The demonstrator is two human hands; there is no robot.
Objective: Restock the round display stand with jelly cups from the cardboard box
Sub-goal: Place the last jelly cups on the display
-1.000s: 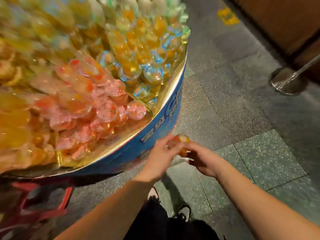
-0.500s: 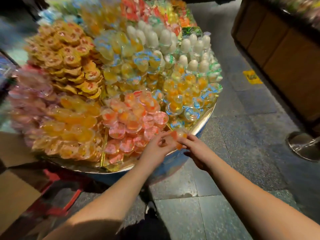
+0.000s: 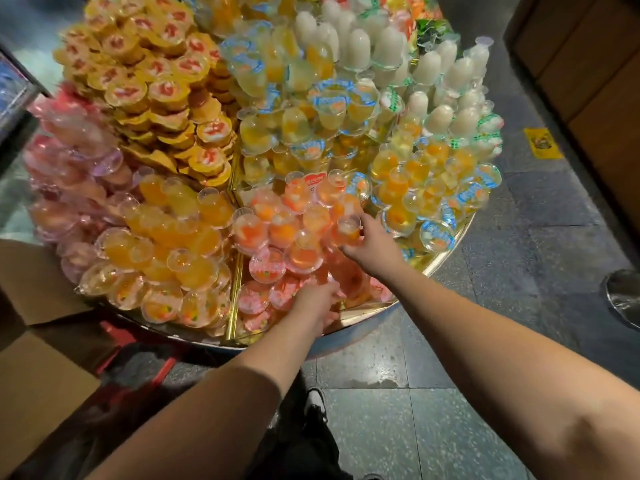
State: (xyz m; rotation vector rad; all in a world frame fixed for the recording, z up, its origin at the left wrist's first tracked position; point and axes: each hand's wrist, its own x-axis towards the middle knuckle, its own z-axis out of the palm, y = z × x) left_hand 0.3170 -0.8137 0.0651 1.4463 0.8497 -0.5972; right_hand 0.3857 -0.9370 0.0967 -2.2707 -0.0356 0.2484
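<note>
Right hand [image 3: 372,245] reaches forward, fingers curled round an orange cup [image 3: 348,228] at the pink pile on the stand [image 3: 446,254], while left hand [image 3: 317,303] lies nearer among lower cups (grip blurred, cannot tell), box [image 3: 38,341] cut off at its left.

Warm overhead lighting falls brightest on the round display stand [image 3: 446,252], where clear jelly cups [image 3: 194,268] carry small white glare spots on their lids. The floor [image 3: 554,216] and the frame corners are dim. A dark shadow lies under the stand's near edge. Wide-angle distortion bows the stand's rim and stretches both forearms toward the bottom edge. Motion blur softens the left hand [image 3: 317,303] and the pink cups at far left; the centre is moderately sharp
</note>
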